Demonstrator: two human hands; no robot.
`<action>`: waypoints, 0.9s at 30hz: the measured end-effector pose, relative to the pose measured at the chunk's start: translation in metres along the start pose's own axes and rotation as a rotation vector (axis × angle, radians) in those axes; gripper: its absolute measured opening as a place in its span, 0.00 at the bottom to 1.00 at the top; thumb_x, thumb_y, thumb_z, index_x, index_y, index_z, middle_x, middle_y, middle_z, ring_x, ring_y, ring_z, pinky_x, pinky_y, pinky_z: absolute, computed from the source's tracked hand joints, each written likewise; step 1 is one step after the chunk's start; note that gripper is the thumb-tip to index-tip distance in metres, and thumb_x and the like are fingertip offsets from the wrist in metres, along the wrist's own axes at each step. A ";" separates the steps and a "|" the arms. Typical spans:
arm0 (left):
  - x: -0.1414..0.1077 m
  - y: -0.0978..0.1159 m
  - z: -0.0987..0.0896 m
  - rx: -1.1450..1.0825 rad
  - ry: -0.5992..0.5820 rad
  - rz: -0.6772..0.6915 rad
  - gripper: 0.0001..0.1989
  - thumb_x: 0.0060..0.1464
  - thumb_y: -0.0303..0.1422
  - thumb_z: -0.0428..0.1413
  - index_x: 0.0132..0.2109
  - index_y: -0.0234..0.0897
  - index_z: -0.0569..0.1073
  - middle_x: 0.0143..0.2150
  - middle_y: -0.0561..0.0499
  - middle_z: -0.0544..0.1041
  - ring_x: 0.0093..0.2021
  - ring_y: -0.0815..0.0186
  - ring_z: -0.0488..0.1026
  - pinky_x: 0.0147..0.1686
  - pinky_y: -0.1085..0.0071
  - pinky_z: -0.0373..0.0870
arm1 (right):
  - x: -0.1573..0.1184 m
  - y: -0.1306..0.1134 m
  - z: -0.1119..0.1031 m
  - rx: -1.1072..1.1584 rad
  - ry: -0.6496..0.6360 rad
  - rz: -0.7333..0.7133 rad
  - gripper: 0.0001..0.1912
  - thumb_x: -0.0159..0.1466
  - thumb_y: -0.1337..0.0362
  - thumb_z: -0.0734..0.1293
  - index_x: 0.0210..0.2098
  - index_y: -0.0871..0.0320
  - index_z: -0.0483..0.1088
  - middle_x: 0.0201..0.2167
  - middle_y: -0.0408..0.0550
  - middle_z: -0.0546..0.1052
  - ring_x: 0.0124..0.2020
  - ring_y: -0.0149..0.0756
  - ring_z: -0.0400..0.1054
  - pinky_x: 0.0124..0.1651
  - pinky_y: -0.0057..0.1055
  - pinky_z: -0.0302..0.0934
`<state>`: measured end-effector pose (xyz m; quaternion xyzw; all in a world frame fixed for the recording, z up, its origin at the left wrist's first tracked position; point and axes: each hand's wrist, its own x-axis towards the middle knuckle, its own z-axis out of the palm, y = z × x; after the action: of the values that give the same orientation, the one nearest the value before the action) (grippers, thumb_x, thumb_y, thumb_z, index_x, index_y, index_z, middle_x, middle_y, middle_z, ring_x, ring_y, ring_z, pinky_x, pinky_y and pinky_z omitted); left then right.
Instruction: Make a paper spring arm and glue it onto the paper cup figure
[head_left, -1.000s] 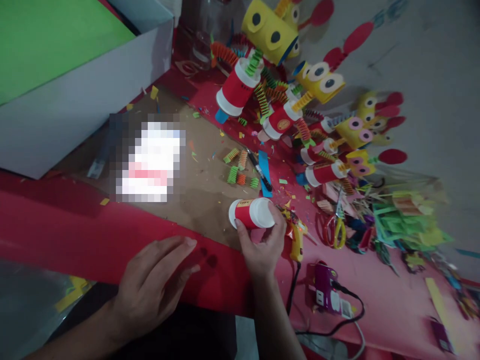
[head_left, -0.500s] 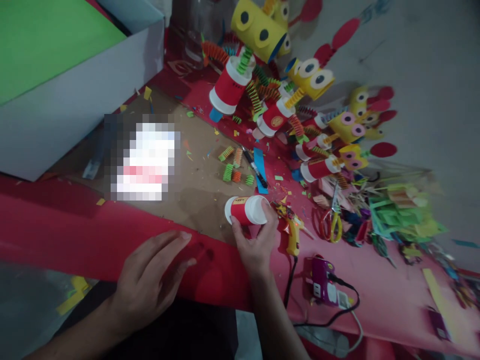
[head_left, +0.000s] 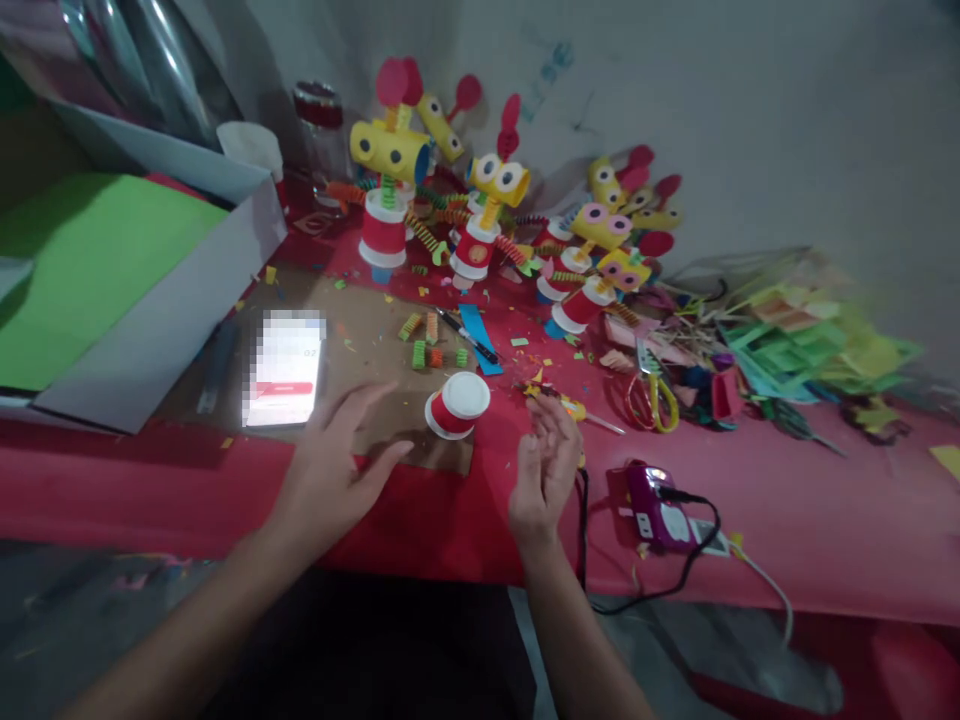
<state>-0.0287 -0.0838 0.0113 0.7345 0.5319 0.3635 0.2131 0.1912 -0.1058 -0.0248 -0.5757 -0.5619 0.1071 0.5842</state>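
Note:
A red and white paper cup (head_left: 454, 408) stands on the brown board, its round white end facing up. Neither hand touches it. My left hand (head_left: 330, 455) hovers to its left, over the board's front part, with thumb and fingers apart. To the right of the cup, my right hand (head_left: 546, 465) is raised with loosely curled fingers and nothing visible in it. Just behind that hand lies a yellow glue gun (head_left: 574, 408), partly hidden by the fingers. Beyond the cup are several small folded paper springs (head_left: 433, 355) in green and orange.
A lit phone (head_left: 285, 375) and a white box (head_left: 172, 290) are at left. Paper-cup figures (head_left: 386, 235) stand along the wall. A pen (head_left: 469, 335), blue strip (head_left: 480, 340), scissors (head_left: 652, 395), purple power adapter (head_left: 660, 510) with cables and a paper heap (head_left: 802, 330) are about.
My right hand has let go of the cup and drawn away to the right. The cup, tilted before, now stands upright. My left hand has moved forward over the board; the view has shifted.

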 end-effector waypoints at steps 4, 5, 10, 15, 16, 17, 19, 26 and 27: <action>0.037 0.014 0.021 -0.012 -0.149 0.131 0.33 0.54 0.40 0.59 0.65 0.46 0.59 0.63 0.44 0.66 0.63 0.53 0.62 0.59 0.50 0.63 | -0.024 -0.003 -0.013 0.040 0.072 0.134 0.15 0.68 0.62 0.59 0.53 0.56 0.64 0.46 0.53 0.70 0.45 0.38 0.69 0.50 0.44 0.66; 0.044 0.017 0.028 -0.014 -0.186 0.149 0.35 0.53 0.40 0.60 0.65 0.46 0.58 0.65 0.44 0.65 0.65 0.53 0.60 0.60 0.50 0.62 | -0.029 -0.002 -0.015 0.033 0.047 0.147 0.14 0.67 0.62 0.60 0.51 0.56 0.65 0.45 0.52 0.71 0.44 0.38 0.69 0.49 0.42 0.66; 0.061 0.021 0.046 -0.093 -0.284 0.138 0.27 0.54 0.36 0.58 0.62 0.44 0.65 0.60 0.45 0.71 0.60 0.56 0.68 0.58 0.53 0.65 | -0.039 0.004 -0.018 0.054 -0.017 0.205 0.15 0.65 0.66 0.63 0.52 0.55 0.64 0.45 0.51 0.71 0.42 0.36 0.69 0.46 0.38 0.67; 0.054 0.011 0.017 -0.192 -0.272 0.048 0.29 0.53 0.40 0.59 0.61 0.44 0.66 0.60 0.44 0.71 0.58 0.55 0.70 0.55 0.55 0.69 | -0.033 0.005 -0.016 0.065 -0.049 0.188 0.16 0.64 0.68 0.63 0.52 0.55 0.64 0.43 0.50 0.71 0.39 0.35 0.69 0.44 0.37 0.67; 0.051 0.007 0.010 -0.202 -0.295 0.031 0.30 0.53 0.40 0.59 0.62 0.43 0.65 0.60 0.43 0.71 0.57 0.55 0.71 0.54 0.56 0.70 | -0.032 0.005 -0.016 0.058 -0.060 0.175 0.16 0.64 0.68 0.63 0.51 0.55 0.64 0.43 0.50 0.71 0.39 0.34 0.69 0.44 0.37 0.67; 0.049 0.004 0.004 -0.206 -0.309 0.018 0.30 0.54 0.40 0.59 0.62 0.42 0.64 0.60 0.42 0.72 0.56 0.55 0.71 0.53 0.56 0.71 | -0.031 0.005 -0.016 0.053 -0.071 0.163 0.15 0.64 0.69 0.63 0.51 0.55 0.64 0.43 0.50 0.71 0.38 0.35 0.69 0.43 0.37 0.67; 0.044 -0.004 -0.004 -0.185 -0.332 0.003 0.30 0.54 0.41 0.58 0.62 0.41 0.64 0.60 0.41 0.72 0.56 0.54 0.72 0.53 0.56 0.71 | -0.030 0.005 -0.016 0.042 -0.090 0.143 0.15 0.64 0.69 0.63 0.50 0.54 0.65 0.43 0.50 0.71 0.38 0.35 0.69 0.42 0.37 0.67; 0.051 0.008 -0.010 0.140 -0.387 0.254 0.32 0.55 0.41 0.58 0.65 0.44 0.60 0.66 0.44 0.63 0.66 0.54 0.60 0.61 0.52 0.62 | -0.025 0.003 -0.017 -0.006 -0.125 0.100 0.14 0.63 0.70 0.63 0.49 0.54 0.66 0.38 0.48 0.71 0.37 0.36 0.68 0.41 0.37 0.67; 0.055 0.016 -0.007 0.186 -0.354 0.292 0.32 0.56 0.41 0.57 0.65 0.44 0.59 0.67 0.44 0.62 0.67 0.54 0.57 0.62 0.51 0.59 | -0.025 0.003 -0.017 -0.011 -0.130 0.095 0.15 0.63 0.70 0.62 0.49 0.54 0.66 0.39 0.48 0.71 0.37 0.36 0.68 0.41 0.37 0.67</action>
<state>-0.0149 -0.0388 0.0439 0.8722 0.4057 0.2055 0.1799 0.1974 -0.1338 -0.0352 -0.5970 -0.5711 0.1687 0.5376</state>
